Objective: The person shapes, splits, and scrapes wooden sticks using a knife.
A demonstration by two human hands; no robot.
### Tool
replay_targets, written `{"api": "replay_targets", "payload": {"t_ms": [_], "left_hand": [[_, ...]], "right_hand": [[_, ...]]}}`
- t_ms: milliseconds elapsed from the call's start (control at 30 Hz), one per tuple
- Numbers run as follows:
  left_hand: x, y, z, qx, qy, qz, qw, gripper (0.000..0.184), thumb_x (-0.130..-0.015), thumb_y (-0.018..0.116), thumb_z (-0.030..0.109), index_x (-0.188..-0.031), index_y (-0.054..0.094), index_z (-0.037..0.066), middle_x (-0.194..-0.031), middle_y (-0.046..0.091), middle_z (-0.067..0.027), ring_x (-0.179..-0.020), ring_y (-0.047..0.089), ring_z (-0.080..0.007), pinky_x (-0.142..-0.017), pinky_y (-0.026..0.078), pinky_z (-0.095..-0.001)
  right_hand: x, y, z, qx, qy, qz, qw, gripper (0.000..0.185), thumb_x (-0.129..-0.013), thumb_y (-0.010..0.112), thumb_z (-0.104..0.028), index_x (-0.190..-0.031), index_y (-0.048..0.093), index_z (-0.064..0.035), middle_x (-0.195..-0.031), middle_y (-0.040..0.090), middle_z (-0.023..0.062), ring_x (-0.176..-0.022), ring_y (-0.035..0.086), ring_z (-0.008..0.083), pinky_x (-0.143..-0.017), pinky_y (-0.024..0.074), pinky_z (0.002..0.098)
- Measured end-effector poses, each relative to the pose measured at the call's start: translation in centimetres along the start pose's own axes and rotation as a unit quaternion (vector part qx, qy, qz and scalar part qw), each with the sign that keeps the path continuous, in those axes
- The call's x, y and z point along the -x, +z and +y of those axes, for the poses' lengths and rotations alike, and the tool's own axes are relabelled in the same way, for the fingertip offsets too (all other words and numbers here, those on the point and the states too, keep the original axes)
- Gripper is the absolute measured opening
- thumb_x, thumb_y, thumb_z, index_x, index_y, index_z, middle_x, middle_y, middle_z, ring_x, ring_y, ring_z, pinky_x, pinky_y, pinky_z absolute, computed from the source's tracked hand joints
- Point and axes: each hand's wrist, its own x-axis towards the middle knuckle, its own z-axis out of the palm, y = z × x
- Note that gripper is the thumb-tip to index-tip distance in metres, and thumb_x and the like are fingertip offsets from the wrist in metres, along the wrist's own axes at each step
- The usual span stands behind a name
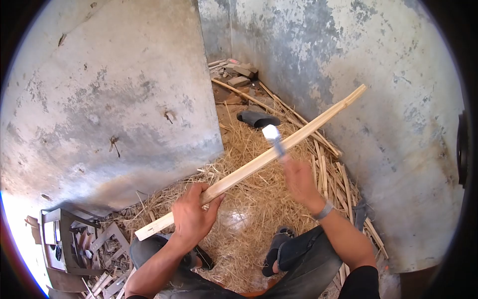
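A long, pale split bamboo strip [249, 168] slants across the view, from the lower left up to the right. My left hand [191, 214] is wrapped round it near its lower end, which lies over my left knee. My right hand [301, 182] is closed on a knife [279, 146], smeared by motion, its end glaring white. The blade part is at the strip's middle; I cannot tell whether it touches. A band circles my right wrist.
Shavings [244, 214] cover the floor between my feet. More strips [323, 174] lie along the right wall [388, 124]. A dark tube-like object [258, 118] and bricks [239, 80] lie farther back. A broken chair frame [67, 244] stands at lower left among wood scraps.
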Motion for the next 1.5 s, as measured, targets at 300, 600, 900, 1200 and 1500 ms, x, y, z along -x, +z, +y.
{"api": "replay_targets", "payload": {"t_ms": [300,600,900,1200,1500], "left_hand": [[-0.2,-0.3,-0.1,0.058,-0.043,-0.026,0.997,0.032,-0.085,0.083,0.024,-0.103,0.068,0.003,-0.085,0.071,-0.0159,-0.066,0.068,-0.0326,-0.062,0.052,-0.0418],[-1.1,-0.6,1.0,0.09,-0.108,-0.103,0.985,0.032,-0.087,0.082,0.018,-0.111,0.069,0.002,-0.089,0.073,-0.014,-0.078,0.072,-0.0226,-0.072,0.055,-0.0339],[-1.2,-0.6,2.0,0.149,-0.12,-0.093,0.977,0.031,-0.09,0.076,0.009,-0.118,0.066,-0.001,-0.098,0.074,-0.016,-0.088,0.071,-0.0209,-0.081,0.054,-0.034],[-0.7,-0.5,1.6,0.153,-0.072,-0.037,0.985,0.033,-0.09,0.074,0.007,-0.121,0.066,-0.001,-0.1,0.073,-0.0177,-0.091,0.072,-0.0263,-0.083,0.055,-0.0358],[-0.6,-0.2,0.7,0.164,-0.101,-0.052,0.98,0.033,-0.089,0.074,0.004,-0.121,0.066,-0.002,-0.103,0.074,-0.0157,-0.094,0.072,-0.0224,-0.085,0.055,-0.034]], "right_hand": [[-2.1,-1.8,-0.5,-0.155,0.107,0.061,0.98,0.057,-0.11,0.048,-0.04,-0.068,0.053,-0.0019,-0.055,0.038,-0.0013,-0.053,0.035,0.0115,-0.049,0.0316,0.0344],[1.9,4.9,-2.3,-0.036,-0.098,-0.101,0.989,0.054,-0.111,0.043,-0.035,-0.067,0.047,-0.0047,-0.053,0.039,-0.0039,-0.051,0.037,0.0091,-0.048,0.0289,0.0322],[0.9,4.7,-2.1,-0.012,-0.057,-0.035,0.998,0.059,-0.111,0.043,-0.042,-0.064,0.045,-0.0056,-0.054,0.04,-0.0034,-0.051,0.036,0.009,-0.048,0.0304,0.0352],[-3.5,0.2,-1.7,-0.183,0.08,0.066,0.978,0.057,-0.11,0.047,-0.037,-0.066,0.045,-0.0016,-0.053,0.037,0.0023,-0.052,0.035,0.0139,-0.049,0.0299,0.0379],[-0.1,3.5,-3.2,0.031,-0.026,-0.058,0.997,0.057,-0.111,0.045,-0.038,-0.068,0.049,-0.0014,-0.053,0.04,0.001,-0.05,0.034,0.0147,-0.05,0.0315,0.0373]]}}
